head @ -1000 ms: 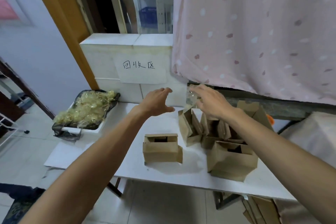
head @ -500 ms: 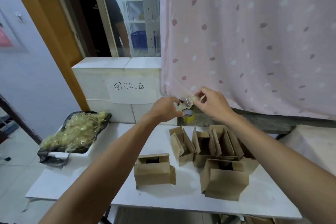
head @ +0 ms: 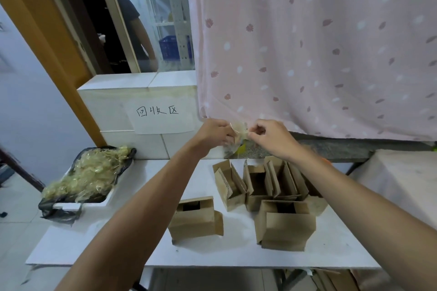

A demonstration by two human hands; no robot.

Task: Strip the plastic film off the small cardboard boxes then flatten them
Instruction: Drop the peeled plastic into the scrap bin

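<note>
Both my hands are raised above the back of the white table (head: 99, 245), holding a crumpled piece of clear plastic film (head: 239, 130) between them. My left hand (head: 216, 134) pinches its left side and my right hand (head: 272, 138) pinches its right side. Several small open cardboard boxes stand on the table below: one alone (head: 195, 218) in front, one at the front right (head: 285, 224), and a cluster (head: 260, 181) behind them.
A bin lined with a black bag (head: 88, 173) holds a heap of stripped film at the table's left end. A white tiled ledge with a handwritten paper sign (head: 163, 117) stands behind. A pink curtain (head: 319, 42) hangs at the back right. A person (head: 123, 23) stands in the doorway.
My hands rose from the box cluster and came together. The left hand, open and empty before, now pinches the film that the right hand lifted. The camera tilted up.
</note>
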